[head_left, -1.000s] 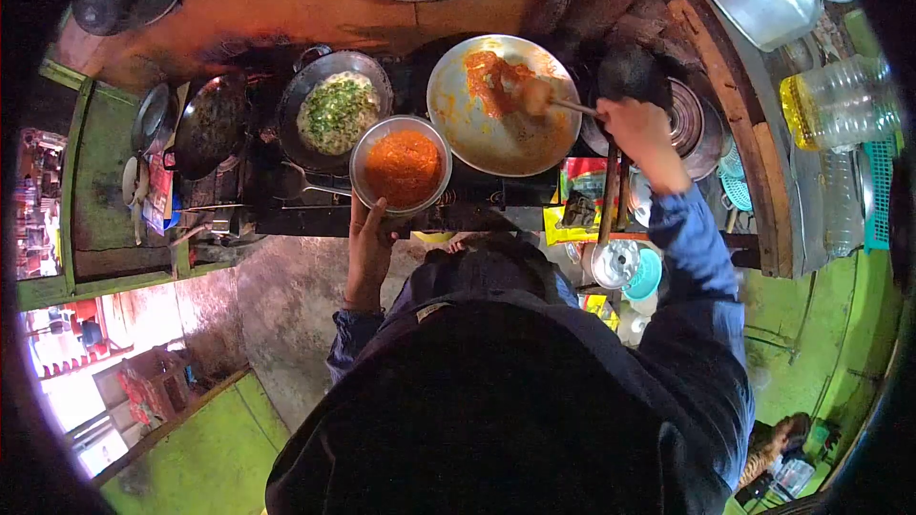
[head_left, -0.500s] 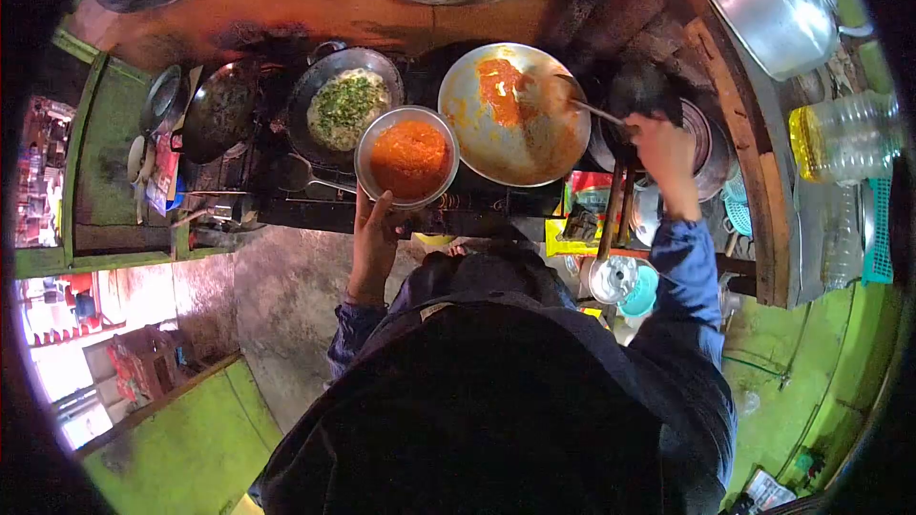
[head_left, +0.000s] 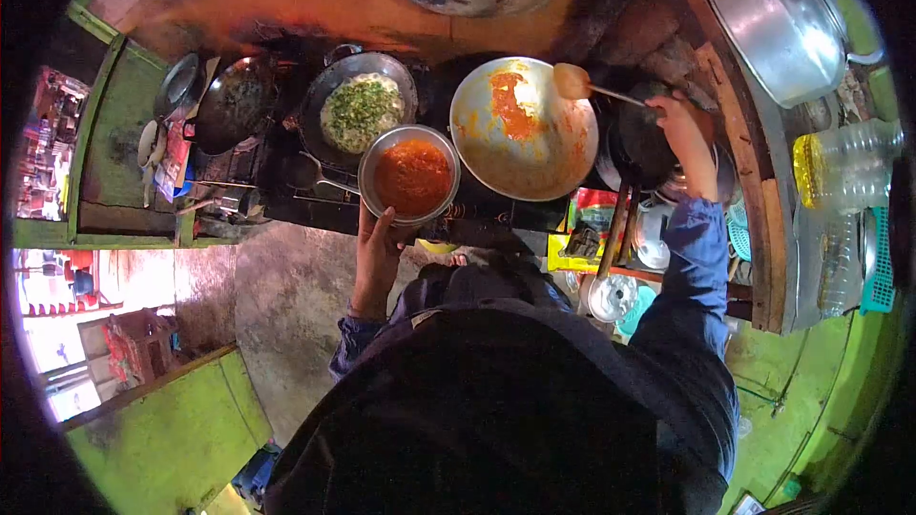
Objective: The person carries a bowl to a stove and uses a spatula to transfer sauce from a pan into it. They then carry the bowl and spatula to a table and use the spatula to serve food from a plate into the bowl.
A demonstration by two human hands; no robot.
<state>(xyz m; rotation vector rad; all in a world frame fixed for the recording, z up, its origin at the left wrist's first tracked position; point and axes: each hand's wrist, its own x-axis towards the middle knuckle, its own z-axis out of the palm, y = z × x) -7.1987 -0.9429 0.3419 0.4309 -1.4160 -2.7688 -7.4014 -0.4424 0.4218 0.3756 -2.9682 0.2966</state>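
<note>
My left hand (head_left: 377,253) is closed on the near rim and side of a metal bowl (head_left: 370,193) that contains red sauce (head_left: 414,176). This bowl is held in front of the stove, between two pans. My right hand (head_left: 687,138) grips the thin handle of a spatula (head_left: 572,82), whose broad, orange-stained head is over the upper right rim of a wide silver pan (head_left: 520,181). Red sauce is smeared across that pan, thickest in a patch (head_left: 513,107) near its far side. To the left, a dark wok (head_left: 320,138) holds a pale mixture topped with chopped greens (head_left: 363,113).
A ladle (head_left: 310,172) lies beside the wok on the black stove (head_left: 515,217). An empty dark pan (head_left: 234,105) sits farther left. At the right are a large aluminium pot (head_left: 773,24), a plastic bottle (head_left: 849,164) and a wooden shelf edge (head_left: 763,219).
The spatula head has moved from inside the silver pan up to its upper right rim, with my right hand slightly higher. My left hand still holds the bowl. The whole view has shifted slightly.
</note>
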